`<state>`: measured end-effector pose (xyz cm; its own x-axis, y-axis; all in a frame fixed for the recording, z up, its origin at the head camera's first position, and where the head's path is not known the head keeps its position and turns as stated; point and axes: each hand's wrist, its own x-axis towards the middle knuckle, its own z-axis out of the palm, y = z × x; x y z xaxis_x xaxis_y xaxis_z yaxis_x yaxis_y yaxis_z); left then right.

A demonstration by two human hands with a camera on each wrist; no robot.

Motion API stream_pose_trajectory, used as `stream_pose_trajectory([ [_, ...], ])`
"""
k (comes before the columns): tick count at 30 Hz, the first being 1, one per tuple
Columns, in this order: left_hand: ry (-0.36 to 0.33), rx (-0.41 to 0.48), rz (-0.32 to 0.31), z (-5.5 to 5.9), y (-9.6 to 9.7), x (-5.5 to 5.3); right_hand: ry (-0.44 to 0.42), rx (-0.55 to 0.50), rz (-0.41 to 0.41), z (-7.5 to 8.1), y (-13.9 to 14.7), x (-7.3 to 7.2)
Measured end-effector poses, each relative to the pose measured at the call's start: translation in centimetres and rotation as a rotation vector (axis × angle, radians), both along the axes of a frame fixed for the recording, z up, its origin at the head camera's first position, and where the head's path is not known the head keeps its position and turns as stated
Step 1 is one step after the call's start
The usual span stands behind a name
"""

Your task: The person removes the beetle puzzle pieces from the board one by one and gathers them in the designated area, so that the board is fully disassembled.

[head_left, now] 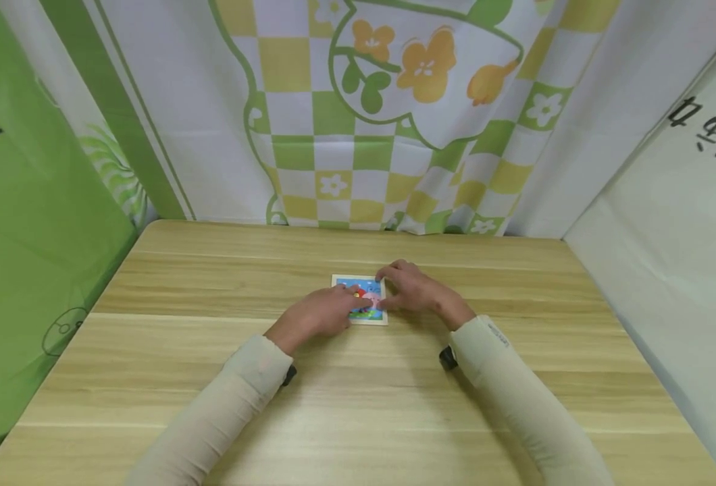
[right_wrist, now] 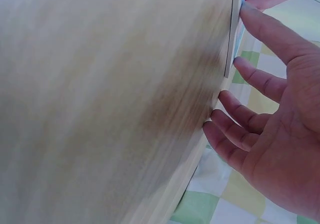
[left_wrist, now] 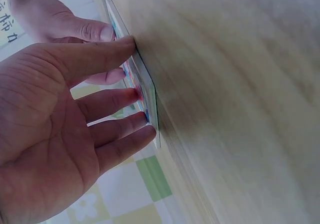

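A small square picture board (head_left: 363,283) with a pale rim and a colourful cartoon scene lies flat on the wooden table. My left hand (head_left: 323,311) covers its left part, fingertips down on the picture. In the left wrist view the left thumb is at the near rim, and the other fingers, slightly bent, touch the picture side. From the right, my right hand (head_left: 415,290) reaches the board's right edge, thumb on the picture and index finger at the far right corner. The right wrist view shows its other fingers (right_wrist: 235,144) spread on the table beyond the board.
The wooden table (head_left: 358,418) extends around the board on all sides. A checked floral curtain (head_left: 358,148) hangs behind its far edge. Green cloth (head_left: 42,223) stands along the left side and a white printed sheet (head_left: 668,236) along the right.
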<state>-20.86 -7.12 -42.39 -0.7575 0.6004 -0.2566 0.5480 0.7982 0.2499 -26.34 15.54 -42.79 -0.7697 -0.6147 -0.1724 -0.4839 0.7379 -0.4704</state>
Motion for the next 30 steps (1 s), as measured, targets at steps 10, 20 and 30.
stream_pose_trajectory([
  [10, 0.041, -0.043, -0.032, 0.2, -0.1, -0.1, -0.036, -0.034, -0.023, 0.2, -0.3, -0.1],
  [20, 0.043, -0.043, -0.032, 0.2, 0.1, -0.2, -0.072, -0.03, -0.062, 0.2, -0.6, -0.6],
  [30, 0.047, -0.052, -0.02, 0.1, 0.4, -0.4, -0.051, -0.006, -0.063, 0.1, -0.9, -1.3],
])
